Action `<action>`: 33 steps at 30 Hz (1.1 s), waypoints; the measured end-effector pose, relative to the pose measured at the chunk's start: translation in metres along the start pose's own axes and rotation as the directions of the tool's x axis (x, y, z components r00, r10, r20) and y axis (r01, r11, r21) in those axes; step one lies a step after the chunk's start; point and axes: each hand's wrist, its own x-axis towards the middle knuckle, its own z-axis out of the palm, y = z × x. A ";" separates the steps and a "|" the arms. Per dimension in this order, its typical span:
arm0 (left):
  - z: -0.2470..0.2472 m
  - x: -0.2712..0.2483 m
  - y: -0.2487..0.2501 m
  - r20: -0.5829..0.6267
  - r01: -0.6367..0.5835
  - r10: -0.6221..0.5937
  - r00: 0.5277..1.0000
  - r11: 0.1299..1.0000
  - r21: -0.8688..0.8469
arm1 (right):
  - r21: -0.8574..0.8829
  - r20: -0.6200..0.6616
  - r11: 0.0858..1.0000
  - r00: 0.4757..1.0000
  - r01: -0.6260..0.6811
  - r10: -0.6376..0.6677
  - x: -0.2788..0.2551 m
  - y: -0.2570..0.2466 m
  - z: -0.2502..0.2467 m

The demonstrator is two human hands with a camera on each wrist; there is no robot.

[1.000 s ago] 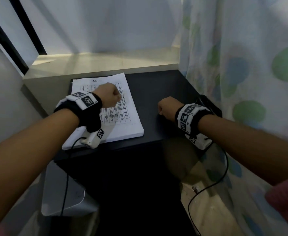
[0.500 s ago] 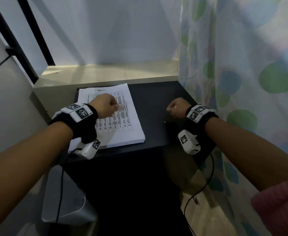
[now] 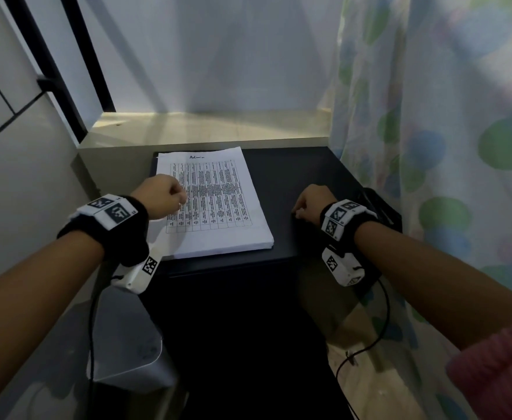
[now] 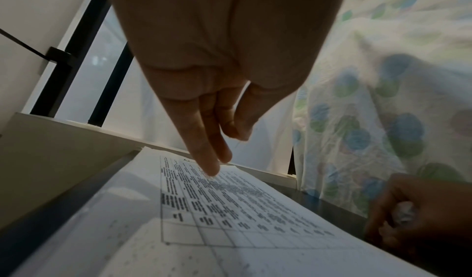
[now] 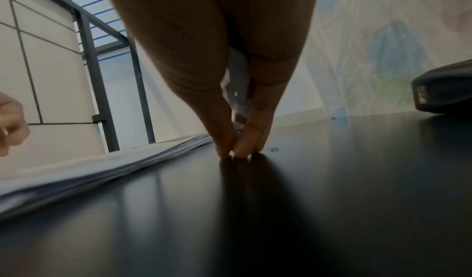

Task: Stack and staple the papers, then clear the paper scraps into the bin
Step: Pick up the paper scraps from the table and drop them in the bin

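While the stack of papers (image 3: 215, 204) lies flat on the left half of the black table (image 3: 294, 177), I see my right hand (image 3: 310, 201) beside it, fingertips (image 5: 242, 150) on the tabletop, pinched round crumpled paper scraps (image 5: 238, 91). My left hand (image 3: 165, 197) hangs loosely curled over the stack, holding nothing.
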 end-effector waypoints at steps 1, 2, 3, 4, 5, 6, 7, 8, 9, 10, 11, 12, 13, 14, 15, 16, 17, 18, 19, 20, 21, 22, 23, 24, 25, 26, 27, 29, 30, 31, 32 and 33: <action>0.000 0.000 0.000 0.002 -0.005 0.005 1.000 1.000 0.005 | 0.006 -0.007 1.000 1.000 -0.003 0.003 0.001 -0.002 -0.001; 0.000 -0.001 -0.001 0.002 -0.009 0.009 1.000 1.000 0.009 | 0.017 -0.016 1.000 1.000 -0.017 0.017 0.001 -0.002 -0.003; 0.000 -0.001 -0.001 0.003 -0.013 0.013 1.000 1.000 0.010 | 0.023 -0.025 0.999 0.999 -0.033 0.034 0.001 -0.002 -0.006; 0.000 -0.002 -0.001 0.004 -0.018 0.018 1.000 1.000 0.013 | 0.017 -0.026 0.998 0.998 -0.053 0.053 0.002 0.000 -0.007; 0.000 -0.002 0.000 0.004 -0.023 0.023 1.000 1.000 0.017 | -0.001 -0.022 0.998 0.997 -0.071 0.071 0.003 0.001 -0.008; 0.001 -0.002 0.002 0.006 -0.029 0.029 1.000 0.999 0.025 | -0.030 -0.016 0.996 0.996 -0.085 0.084 0.003 0.001 -0.005; 0.002 -0.003 0.004 0.011 -0.033 0.033 0.999 0.999 0.035 | -0.061 -0.012 0.994 0.996 -0.086 0.085 0.002 0.001 -0.002; 0.003 -0.003 0.007 0.017 -0.040 0.039 0.999 0.998 0.043 | -0.089 -0.013 0.993 0.997 -0.078 0.077 0.002 0.000 0.003; 0.004 -0.003 0.010 0.024 -0.045 0.044 0.999 0.998 0.053 | -0.114 -0.025 0.992 0.998 -0.063 0.061 0.002 -0.001 0.008; 0.006 -0.003 0.013 0.030 -0.050 0.049 0.998 0.997 0.062 | -0.136 -0.035 0.989 0.998 -0.052 0.047 0.002 -0.002 0.012; 0.007 -0.003 0.016 0.035 -0.057 0.055 0.998 0.996 0.070 | -0.156 -0.040 0.987 0.998 -0.046 0.041 0.002 -0.004 0.015; 0.009 -0.003 0.018 0.038 -0.064 0.062 0.997 0.995 0.075 | -0.173 -0.039 0.984 0.998 -0.047 0.041 0.002 -0.006 0.017; 0.010 -0.004 0.021 0.041 -0.071 0.068 0.997 0.994 0.081 | -0.183 -0.036 0.982 0.999 -0.045 0.039 0.003 -0.008 0.018; 0.011 -0.004 0.022 0.042 -0.076 0.073 0.996 0.993 0.086 | -0.188 -0.032 0.981 0.999 -0.038 0.033 0.004 -0.009 0.019; 0.013 -0.005 0.024 0.040 -0.082 0.078 0.996 0.992 0.095 | -0.196 -0.033 0.980 0.999 -0.028 0.022 0.005 -0.010 0.021; 0.014 -0.005 0.025 0.039 -0.085 0.081 0.996 0.991 0.105 | -0.210 -0.041 0.978 0.999 -0.019 0.010 0.005 -0.011 0.023; 0.014 -0.005 0.026 0.040 -0.084 0.080 0.996 0.990 0.109 | -0.227 -0.050 0.974 0.999 -0.011 0.000 0.006 -0.013 0.024; 0.015 -0.005 0.026 0.043 -0.081 0.077 0.996 0.991 0.109 | -0.238 -0.058 0.971 0.998 -0.007 -0.007 0.006 -0.013 0.026; 0.015 -0.005 0.026 0.046 -0.083 0.078 0.996 0.990 0.111 | -0.243 -0.071 0.970 0.997 -0.007 -0.011 0.007 -0.013 0.027; 0.015 -0.005 0.026 0.045 -0.085 0.080 0.996 0.990 0.114 | -0.244 -0.081 0.970 0.997 -0.009 -0.011 0.007 -0.012 0.027; 0.014 -0.006 0.026 0.044 -0.084 0.079 0.996 0.990 0.114 | -0.239 -0.083 0.971 0.997 -0.010 -0.010 0.008 -0.012 0.026; 0.014 -0.006 0.025 0.044 -0.079 0.074 0.996 0.991 0.111 | -0.227 -0.080 0.974 0.997 -0.010 -0.009 0.009 -0.012 0.025; 0.014 -0.006 0.024 0.047 -0.075 0.070 0.996 0.991 0.108 | -0.204 -0.073 0.979 0.997 -0.010 -0.005 0.009 -0.011 0.024; 0.014 -0.006 0.022 0.049 -0.074 0.069 0.996 0.992 0.107 | -0.175 -0.067 0.984 0.998 -0.008 -0.004 0.010 -0.011 0.024; 0.014 -0.007 0.021 0.050 -0.073 0.068 0.996 0.992 0.105 | -0.141 -0.064 0.990 0.998 -0.006 -0.004 0.009 -0.011 0.023; 0.015 -0.007 0.019 0.047 -0.069 0.064 0.997 0.992 0.103 | -0.106 -0.067 0.994 0.998 -0.004 -0.003 0.009 -0.010 0.023; 0.015 -0.007 0.018 0.045 -0.064 0.059 0.997 0.993 0.103 | -0.066 -0.075 0.998 0.997 -0.008 0.003 0.009 -0.010 0.022; 0.015 -0.008 0.016 0.042 -0.054 0.050 0.998 0.993 0.105 | 0.020 -0.096 1.000 0.995 -0.018 0.020 0.008 -0.008 0.021; 0.015 -0.009 0.015 0.041 -0.051 0.047 0.998 0.993 0.106 | 0.059 -0.109 0.998 0.994 -0.022 0.028 0.008 -0.006 0.020; 0.015 -0.010 0.015 0.038 -0.050 0.046 0.998 0.993 0.106 | 0.093 -0.116 0.995 0.992 -0.030 0.040 0.008 -0.006 0.019; 0.014 -0.011 0.014 0.037 -0.048 0.045 0.998 0.994 0.103 | 0.118 -0.124 0.992 0.991 -0.034 0.048 0.008 -0.005 0.019; 0.014 -0.012 0.013 0.035 -0.048 0.045 0.998 0.994 0.099 | 0.132 -0.125 0.990 0.990 -0.046 0.062 0.007 -0.006 0.019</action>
